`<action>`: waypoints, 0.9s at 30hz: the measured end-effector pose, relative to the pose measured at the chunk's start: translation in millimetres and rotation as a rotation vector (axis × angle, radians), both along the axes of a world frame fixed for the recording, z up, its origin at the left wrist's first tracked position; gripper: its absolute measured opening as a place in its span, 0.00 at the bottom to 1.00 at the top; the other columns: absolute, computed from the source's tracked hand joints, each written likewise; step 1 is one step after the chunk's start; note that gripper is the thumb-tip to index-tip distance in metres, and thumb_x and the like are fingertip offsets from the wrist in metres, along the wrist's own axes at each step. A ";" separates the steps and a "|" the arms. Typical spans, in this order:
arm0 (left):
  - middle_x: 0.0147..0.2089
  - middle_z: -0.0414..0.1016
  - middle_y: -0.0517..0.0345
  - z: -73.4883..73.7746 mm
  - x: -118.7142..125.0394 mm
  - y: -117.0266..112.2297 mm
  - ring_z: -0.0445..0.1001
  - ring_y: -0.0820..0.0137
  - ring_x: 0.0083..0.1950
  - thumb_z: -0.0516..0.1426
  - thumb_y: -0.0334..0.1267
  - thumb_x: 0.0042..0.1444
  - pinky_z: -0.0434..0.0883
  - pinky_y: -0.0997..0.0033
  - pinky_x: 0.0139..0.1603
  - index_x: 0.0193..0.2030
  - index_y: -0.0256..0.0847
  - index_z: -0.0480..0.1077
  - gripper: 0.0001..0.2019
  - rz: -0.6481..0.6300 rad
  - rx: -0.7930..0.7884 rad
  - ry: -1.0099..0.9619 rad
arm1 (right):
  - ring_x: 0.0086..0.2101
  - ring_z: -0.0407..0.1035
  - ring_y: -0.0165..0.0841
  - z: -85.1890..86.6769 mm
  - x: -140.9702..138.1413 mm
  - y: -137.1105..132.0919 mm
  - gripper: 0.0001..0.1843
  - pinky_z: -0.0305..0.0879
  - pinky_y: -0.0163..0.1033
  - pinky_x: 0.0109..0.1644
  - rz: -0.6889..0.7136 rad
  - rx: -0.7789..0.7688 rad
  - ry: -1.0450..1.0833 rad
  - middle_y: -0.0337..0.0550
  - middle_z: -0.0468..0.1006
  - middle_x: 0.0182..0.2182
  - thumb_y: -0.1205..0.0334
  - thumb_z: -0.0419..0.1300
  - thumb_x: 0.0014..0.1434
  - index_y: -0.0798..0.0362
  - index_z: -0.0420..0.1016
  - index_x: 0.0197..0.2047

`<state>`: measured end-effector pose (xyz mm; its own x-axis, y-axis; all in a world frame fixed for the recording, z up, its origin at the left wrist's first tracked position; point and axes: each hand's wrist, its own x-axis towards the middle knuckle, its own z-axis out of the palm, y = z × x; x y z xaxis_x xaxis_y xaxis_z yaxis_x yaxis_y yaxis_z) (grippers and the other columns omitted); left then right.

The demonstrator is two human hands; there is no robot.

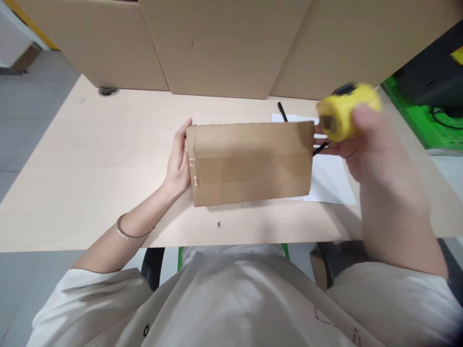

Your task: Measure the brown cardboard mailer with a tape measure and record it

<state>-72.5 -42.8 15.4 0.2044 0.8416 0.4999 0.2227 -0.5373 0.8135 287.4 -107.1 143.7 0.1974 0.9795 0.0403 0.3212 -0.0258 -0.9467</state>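
A brown cardboard box (253, 164) is held over the front middle of the table, with clear tape along its left end. My left hand (179, 164) grips that left end; part of its fingers is hidden behind the box. In my right hand (361, 140) is a yellow tape measure (349, 113), blurred by motion, with the thumb pressed on it. Its other fingers reach the right end of the box, near a black strap (320, 148). A white sheet of paper (333, 180) lies partly under the box, and a black pen (282, 112) rests at the paper's top edge.
Large cardboard boxes (224, 48) stand in a row along the back of the pale wooden table (90, 159). A round cable hole (108, 91) is at the back left. To the right are a black case and a green surface (415, 115). The table's front edge is close to my body.
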 end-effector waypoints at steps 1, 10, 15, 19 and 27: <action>0.81 0.69 0.53 9.9 2.5 -5.0 0.69 0.49 0.82 0.48 0.67 0.78 0.66 0.40 0.85 0.80 0.57 0.60 0.32 0.046 0.068 -0.010 | 0.56 0.78 0.54 7.0 -3.2 3.3 0.36 0.82 0.50 0.45 -0.023 0.074 0.094 0.47 0.82 0.53 0.21 0.75 0.47 0.40 0.80 0.45; 0.71 0.73 0.64 58.7 19.2 -44.7 0.70 0.56 0.82 0.47 0.46 0.83 0.65 0.38 0.88 0.73 0.66 0.70 0.19 0.182 0.758 0.097 | 0.44 0.77 0.47 -13.3 -26.1 79.3 0.41 0.79 0.48 0.42 -0.001 0.169 0.359 0.49 0.72 0.37 0.12 0.58 0.53 0.45 0.67 0.38; 0.52 0.84 0.62 52.1 33.9 -59.4 0.87 0.65 0.57 0.66 0.50 0.72 0.91 0.62 0.59 0.56 0.63 0.80 0.09 -0.135 0.953 0.261 | 0.45 0.75 0.46 -29.4 -43.9 107.3 0.31 0.78 0.46 0.40 -0.038 0.068 0.430 0.51 0.73 0.37 0.28 0.43 0.75 0.45 0.69 0.37; 0.47 0.88 0.64 51.1 44.5 -65.6 0.89 0.69 0.51 0.66 0.46 0.73 0.90 0.67 0.58 0.52 0.59 0.83 0.05 -0.172 1.095 0.292 | 0.45 0.76 0.44 -37.0 -46.7 116.6 0.31 0.79 0.45 0.46 0.124 0.132 0.387 0.48 0.77 0.38 0.23 0.61 0.62 0.45 0.73 0.40; 0.48 0.88 0.62 57.2 71.2 -76.5 0.87 0.75 0.52 0.63 0.35 0.74 0.85 0.76 0.61 0.46 0.48 0.83 0.06 -0.067 1.127 0.205 | 0.40 0.73 0.41 9.4 -37.8 121.9 0.19 0.64 0.42 0.33 0.317 0.133 0.239 0.47 0.78 0.42 0.43 0.69 0.55 0.44 0.76 0.44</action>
<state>-1.3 -119.4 72.6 0.3963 -0.0784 0.9148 0.2392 -0.9531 -0.1853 249.7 14.7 153.1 -0.0941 0.9826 0.1602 0.0643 0.1665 -0.9839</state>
